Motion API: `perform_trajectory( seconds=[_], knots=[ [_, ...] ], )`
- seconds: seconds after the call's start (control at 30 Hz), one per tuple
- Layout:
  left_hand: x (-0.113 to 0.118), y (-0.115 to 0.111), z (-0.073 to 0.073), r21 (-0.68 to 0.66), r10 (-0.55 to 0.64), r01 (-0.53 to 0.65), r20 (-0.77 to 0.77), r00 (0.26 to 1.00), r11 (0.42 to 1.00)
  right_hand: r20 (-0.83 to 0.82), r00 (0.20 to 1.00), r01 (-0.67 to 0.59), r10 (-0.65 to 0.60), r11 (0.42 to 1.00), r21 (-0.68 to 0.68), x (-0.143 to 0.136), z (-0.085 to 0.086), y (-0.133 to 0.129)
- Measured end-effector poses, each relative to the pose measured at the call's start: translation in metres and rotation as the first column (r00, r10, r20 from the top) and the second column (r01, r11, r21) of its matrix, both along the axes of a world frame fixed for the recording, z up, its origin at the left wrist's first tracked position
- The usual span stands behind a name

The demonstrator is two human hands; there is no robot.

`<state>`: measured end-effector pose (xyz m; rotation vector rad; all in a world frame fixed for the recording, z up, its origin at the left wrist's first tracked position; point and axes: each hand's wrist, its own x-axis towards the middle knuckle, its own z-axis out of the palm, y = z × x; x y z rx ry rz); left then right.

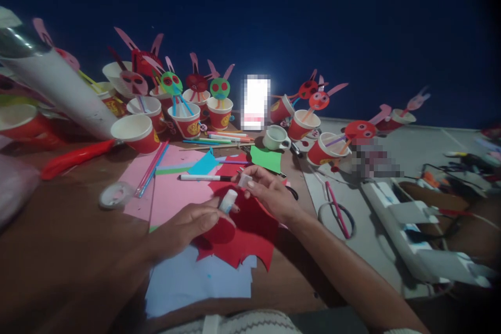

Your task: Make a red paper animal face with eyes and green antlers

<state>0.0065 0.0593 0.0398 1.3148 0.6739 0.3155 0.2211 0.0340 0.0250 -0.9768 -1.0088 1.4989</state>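
In the head view, a small white glue stick [227, 201] stands tilted in my left hand [198, 222], its fingers closed around the lower part. My right hand [271, 194] pinches a whitish, translucent cap [245, 181] between thumb and fingers. The cap is apart from the glue stick, a little above and to the right of it. Beneath both hands lies red paper [242, 242] with ragged cut edges. A black-and-white marker [203, 178] rests just beyond the glue stick.
Pink sheets [172, 195] and pale blue paper [199, 282] cover part of the table. Behind stand several red cups [135, 133] with paper rabbit heads on sticks, a white mug [275, 138] and a bright phone screen [256, 102]. Tape [116, 194] lies left; a power strip [407, 229] right.
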Motion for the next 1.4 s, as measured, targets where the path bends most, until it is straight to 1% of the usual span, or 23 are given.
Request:
perform_trajectory(
  seconds=[0.07,0.2,0.37,0.47,0.53,0.63,0.73,0.8,0.9,1.0,1.1,1.17,1.3,1.4],
  knots=[
    [0.001,-0.001,-0.002,0.033,-0.021,0.022,-0.022,1.000,0.999,-0.044,0.999,0.018,-0.020,0.999,-0.030,-0.003,-0.006,-0.001],
    [0.004,-0.003,-0.003,0.087,-0.051,0.058,-0.083,0.995,0.995,-0.132,0.991,-0.022,0.013,0.998,-0.065,-0.006,-0.011,-0.004],
    [0.005,-0.004,-0.003,0.083,-0.024,0.031,-0.075,0.997,0.996,-0.137,0.989,-0.059,0.052,0.997,-0.050,-0.007,-0.008,-0.007],
    [0.005,-0.004,-0.003,0.073,-0.007,0.011,-0.060,0.998,0.997,-0.100,0.993,-0.073,0.068,0.996,-0.044,-0.005,-0.006,-0.009],
    [0.004,-0.004,-0.004,0.051,-0.037,0.040,-0.068,0.997,0.998,-0.037,0.997,-0.069,0.068,0.997,-0.022,-0.005,-0.004,-0.009],
    [0.004,-0.003,-0.005,0.024,-0.067,0.069,-0.075,0.995,0.997,0.143,0.989,-0.054,0.047,0.998,0.042,-0.004,0.000,-0.010],
    [0.004,-0.002,-0.005,0.001,-0.062,0.062,-0.030,0.998,0.998,0.380,0.925,-0.051,-0.013,0.986,0.156,-0.004,0.006,-0.012],
    [0.005,-0.002,-0.004,-0.030,-0.058,0.058,0.002,0.998,0.998,0.489,0.870,-0.067,-0.058,0.970,0.235,-0.004,0.007,-0.014],
    [0.006,-0.003,-0.004,-0.068,-0.041,0.042,0.014,0.999,0.997,0.562,0.823,-0.103,-0.086,0.950,0.296,-0.003,0.006,-0.016],
    [0.008,-0.004,-0.004,-0.068,-0.025,0.023,-0.027,0.999,0.997,0.587,0.807,-0.140,-0.062,0.946,0.291,-0.002,0.002,-0.017],
    [0.009,-0.005,-0.005,-0.064,-0.029,0.026,-0.050,0.998,0.998,0.594,0.803,-0.140,-0.045,0.955,0.262,-0.002,-0.001,-0.017],
    [0.009,-0.005,-0.005,-0.075,-0.031,0.027,-0.047,0.998,0.997,0.569,0.821,-0.122,-0.039,0.963,0.242,-0.003,-0.004,-0.017],
    [0.007,-0.003,-0.007,-0.167,-0.049,0.042,-0.037,0.998,0.985,0.405,0.914,-0.093,0.030,0.986,0.136,-0.004,-0.009,-0.016],
    [0.005,-0.001,-0.007,-0.195,-0.023,0.025,0.009,1.000,0.980,0.292,0.955,-0.085,0.058,0.993,0.079,0.004,-0.004,-0.012]
  ],
)
